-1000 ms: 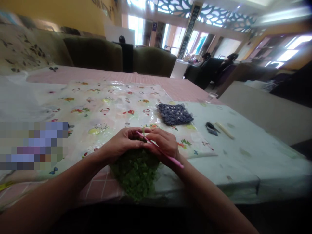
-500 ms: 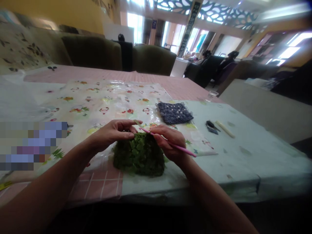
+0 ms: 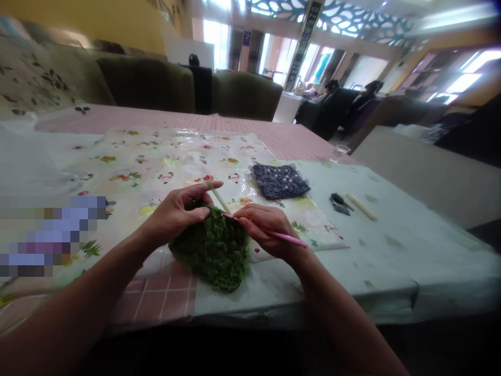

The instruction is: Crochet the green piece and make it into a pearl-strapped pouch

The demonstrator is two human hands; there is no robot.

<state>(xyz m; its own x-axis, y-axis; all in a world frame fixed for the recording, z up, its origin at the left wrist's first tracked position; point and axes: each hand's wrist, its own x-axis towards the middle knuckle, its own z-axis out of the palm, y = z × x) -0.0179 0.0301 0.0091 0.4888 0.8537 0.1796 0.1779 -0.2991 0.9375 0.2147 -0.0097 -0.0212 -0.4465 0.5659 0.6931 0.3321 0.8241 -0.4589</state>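
Note:
A dark green crocheted piece point(image 3: 217, 248) hangs over the near part of the table. My left hand point(image 3: 182, 211) pinches its top edge between thumb and fingers, with the index finger stretched out. A light green strand point(image 3: 219, 198) runs from that index finger down to the tip of a pink crochet hook point(image 3: 287, 238). My right hand point(image 3: 270, 227) is closed around the hook, whose tip points left at the top of the green piece. Beyond my right hand lies a dark blue-grey crocheted piece point(image 3: 279, 181) with white beads.
On the pale cloth point(image 3: 391, 261) at the right lie a small black tool point(image 3: 340, 203) and a cream stick point(image 3: 360, 206). A clear cup point(image 3: 342, 151) stands near the right far edge. Clear plastic point(image 3: 35, 156) lies at the left. Chairs and seated people are farther back.
The green piece has shifted left and tilted. My left hand has moved slightly left, with more of the strand stretched between it and the hook. My right hand and the hook have shifted slightly left.

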